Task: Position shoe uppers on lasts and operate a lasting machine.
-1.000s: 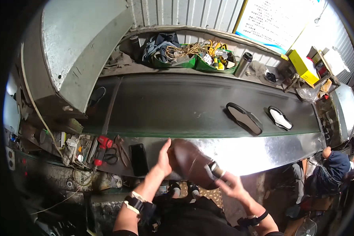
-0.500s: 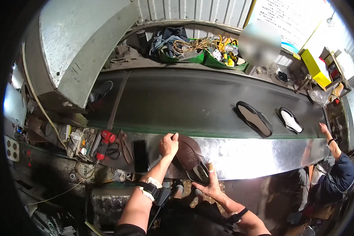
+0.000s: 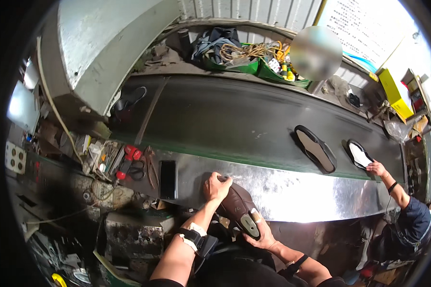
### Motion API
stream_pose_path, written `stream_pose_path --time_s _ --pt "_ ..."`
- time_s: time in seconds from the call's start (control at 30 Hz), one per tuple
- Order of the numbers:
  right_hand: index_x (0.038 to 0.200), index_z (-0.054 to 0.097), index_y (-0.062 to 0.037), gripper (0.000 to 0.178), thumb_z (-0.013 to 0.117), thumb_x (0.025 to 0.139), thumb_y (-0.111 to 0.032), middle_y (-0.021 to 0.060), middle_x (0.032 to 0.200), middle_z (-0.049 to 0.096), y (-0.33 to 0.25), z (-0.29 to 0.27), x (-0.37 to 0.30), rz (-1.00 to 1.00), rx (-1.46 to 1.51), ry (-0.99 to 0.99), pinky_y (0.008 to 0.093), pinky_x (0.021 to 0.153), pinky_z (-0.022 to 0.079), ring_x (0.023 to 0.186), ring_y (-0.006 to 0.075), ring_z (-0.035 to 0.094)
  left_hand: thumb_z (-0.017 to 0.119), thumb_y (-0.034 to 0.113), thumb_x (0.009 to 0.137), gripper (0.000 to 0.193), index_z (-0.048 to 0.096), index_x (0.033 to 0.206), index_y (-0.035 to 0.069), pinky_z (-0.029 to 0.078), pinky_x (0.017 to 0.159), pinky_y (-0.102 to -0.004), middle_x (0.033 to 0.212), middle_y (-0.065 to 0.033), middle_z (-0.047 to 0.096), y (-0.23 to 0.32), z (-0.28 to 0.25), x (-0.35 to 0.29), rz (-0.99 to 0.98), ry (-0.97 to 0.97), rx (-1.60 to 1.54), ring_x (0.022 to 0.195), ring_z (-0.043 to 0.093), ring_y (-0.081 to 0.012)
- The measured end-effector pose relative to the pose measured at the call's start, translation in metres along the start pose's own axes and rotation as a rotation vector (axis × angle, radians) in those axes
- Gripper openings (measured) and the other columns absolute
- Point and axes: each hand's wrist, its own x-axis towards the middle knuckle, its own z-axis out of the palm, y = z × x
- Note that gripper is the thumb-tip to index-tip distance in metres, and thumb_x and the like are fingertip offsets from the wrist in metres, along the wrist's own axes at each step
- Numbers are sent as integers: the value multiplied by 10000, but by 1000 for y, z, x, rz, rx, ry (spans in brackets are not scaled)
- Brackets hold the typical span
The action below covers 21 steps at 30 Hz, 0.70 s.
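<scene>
A brown leather shoe (image 3: 237, 202) is tilted over the front edge of the metal ledge, its toe end up and away from me. My left hand (image 3: 217, 187) is closed at the toe end, its fingertips partly hidden behind the leather. The heel end is in my right hand (image 3: 262, 233), with a wrapped thumb along the side. In the shoe's opening sits a pale grey-green insert with holes (image 3: 249, 225). Left of my left hand a black phone (image 3: 167, 179) lies on the metal ledge (image 3: 196, 173).
Beyond the ledge runs a dark conveyor belt (image 3: 215, 124) carrying a grey-soled shoe (image 3: 315, 149), a white-soled shoe (image 3: 359, 154) and a dark shoe (image 3: 131, 98). A co-worker's hand (image 3: 377, 168) touches the white-soled one. Pliers (image 3: 151, 167) and a red tool (image 3: 129, 160) lie left.
My hands have turned the brown shoe and brought it slightly right, so the insert shows more. The co-worker's hand has reached left to the white-soled shoe. The view has shifted a little.
</scene>
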Motion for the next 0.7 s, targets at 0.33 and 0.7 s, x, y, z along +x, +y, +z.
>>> stream_pose_path --time_s 0.33,0.7 --pt "1644 -89 -16 1093 733 948 -201 238 1724 27 -75 -24 40 32 732 -108 498 1279 82 1600 383 55 804 335 702 448 691 987 9 545 797 -403 921 -154 730 -17 -99 -33 -82 80 -381 878 700 -268" --pt "1572 387 20 621 653 1014 -26 109 1347 644 -246 104 100 392 949 -453 294 1048 477 1159 145 620 757 398 779 418 698 1019 61 557 819 -433 920 -170 750 -126 -305 -202 -162 580 -362 886 732 -357"
